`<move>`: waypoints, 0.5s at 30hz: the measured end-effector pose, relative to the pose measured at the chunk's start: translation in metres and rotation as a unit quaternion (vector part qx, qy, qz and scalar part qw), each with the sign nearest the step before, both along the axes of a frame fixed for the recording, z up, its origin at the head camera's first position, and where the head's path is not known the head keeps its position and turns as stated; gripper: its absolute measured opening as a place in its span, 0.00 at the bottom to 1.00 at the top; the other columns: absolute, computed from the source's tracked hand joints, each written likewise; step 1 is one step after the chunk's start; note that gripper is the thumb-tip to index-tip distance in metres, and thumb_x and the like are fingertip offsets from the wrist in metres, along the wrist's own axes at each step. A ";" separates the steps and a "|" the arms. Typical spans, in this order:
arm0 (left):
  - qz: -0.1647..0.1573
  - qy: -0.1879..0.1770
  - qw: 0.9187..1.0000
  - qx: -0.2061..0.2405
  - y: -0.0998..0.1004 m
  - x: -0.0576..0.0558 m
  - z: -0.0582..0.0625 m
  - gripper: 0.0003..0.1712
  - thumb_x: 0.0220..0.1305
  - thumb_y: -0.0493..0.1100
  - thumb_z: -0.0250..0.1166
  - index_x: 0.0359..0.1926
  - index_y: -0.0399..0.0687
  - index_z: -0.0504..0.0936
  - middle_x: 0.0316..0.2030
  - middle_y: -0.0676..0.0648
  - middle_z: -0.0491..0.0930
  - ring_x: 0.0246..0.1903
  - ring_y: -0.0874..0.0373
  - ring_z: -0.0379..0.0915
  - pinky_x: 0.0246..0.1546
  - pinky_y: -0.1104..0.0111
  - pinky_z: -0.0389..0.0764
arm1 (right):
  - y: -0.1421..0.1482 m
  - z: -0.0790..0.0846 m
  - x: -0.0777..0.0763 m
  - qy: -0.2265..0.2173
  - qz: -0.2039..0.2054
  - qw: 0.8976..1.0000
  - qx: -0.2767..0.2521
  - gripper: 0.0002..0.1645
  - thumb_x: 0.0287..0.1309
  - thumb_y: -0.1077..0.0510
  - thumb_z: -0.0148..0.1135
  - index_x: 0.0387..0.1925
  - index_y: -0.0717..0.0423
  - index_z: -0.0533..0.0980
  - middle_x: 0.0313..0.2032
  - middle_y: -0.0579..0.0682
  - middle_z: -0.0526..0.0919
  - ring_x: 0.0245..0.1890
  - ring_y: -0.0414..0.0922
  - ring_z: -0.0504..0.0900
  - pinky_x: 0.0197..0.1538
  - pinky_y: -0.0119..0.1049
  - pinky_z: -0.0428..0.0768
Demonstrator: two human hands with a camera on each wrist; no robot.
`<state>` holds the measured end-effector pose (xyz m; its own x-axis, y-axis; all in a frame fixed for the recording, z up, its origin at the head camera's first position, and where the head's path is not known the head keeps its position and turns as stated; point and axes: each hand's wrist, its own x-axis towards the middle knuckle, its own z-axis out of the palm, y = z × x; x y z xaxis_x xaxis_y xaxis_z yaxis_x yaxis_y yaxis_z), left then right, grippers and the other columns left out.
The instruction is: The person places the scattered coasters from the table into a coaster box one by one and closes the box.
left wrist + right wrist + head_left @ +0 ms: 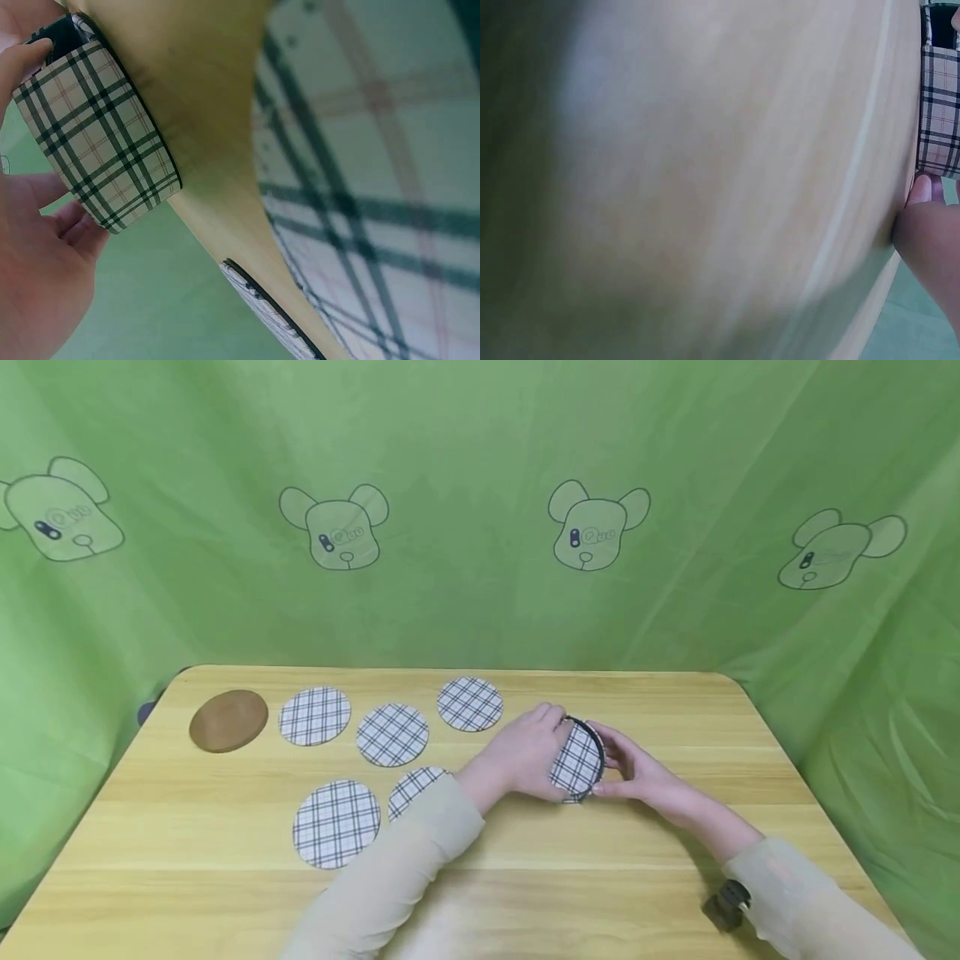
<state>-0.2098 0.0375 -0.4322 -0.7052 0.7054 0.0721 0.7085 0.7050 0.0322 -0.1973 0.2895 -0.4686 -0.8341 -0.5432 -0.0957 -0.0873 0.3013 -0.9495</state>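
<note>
A round coaster holder [579, 762] with plaid sides and a dark rim stands on the right half of the table; a plaid round face shows inside the rim. My left hand [525, 756] grips its left side, the thumb on the near side and the fingers reaching round the far side. From the right, my right hand [651, 781] holds it with thumb and curled fingers. The left wrist view shows the plaid wall of the holder [101, 139] with a dark notch. Only part of the holder [940, 112] enters the right wrist view.
On the wooden table [600, 893] lie several plaid coasters [392, 735], one partly hidden under my left forearm. A plain brown disc [228, 721] lies at the far left. Green curtain [465, 602] hangs behind the table. A small black device [726, 906] sits at my right wrist.
</note>
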 end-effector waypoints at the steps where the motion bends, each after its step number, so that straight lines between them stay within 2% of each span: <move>1: 0.001 -0.003 1.000 0.001 0.000 0.000 0.000 0.67 0.49 0.75 0.75 0.78 0.39 0.65 0.73 0.43 0.69 0.72 0.53 0.65 0.80 0.65 0.67 | 0.000 0.000 0.000 0.002 0.000 1.000 0.001 0.61 0.60 0.68 0.71 0.84 0.64 0.43 0.80 0.75 0.51 0.61 0.27 0.73 0.64 0.21 0.76; 15: -0.001 -0.003 1.000 0.012 -0.002 0.001 0.002 0.66 0.51 0.74 0.75 0.79 0.38 0.65 0.72 0.44 0.71 0.71 0.52 0.66 0.79 0.65 0.69 | 0.000 -0.001 0.000 0.013 -0.005 1.000 0.008 0.61 0.60 0.68 0.71 0.84 0.64 0.44 0.79 0.75 0.53 0.62 0.29 0.74 0.65 0.17 0.72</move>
<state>-0.2088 0.0352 -0.4298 -0.7040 0.7051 0.0849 0.7099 0.7023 0.0539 -0.1977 0.2897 -0.4696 -0.8416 -0.5336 -0.0830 -0.1089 0.3182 -0.9417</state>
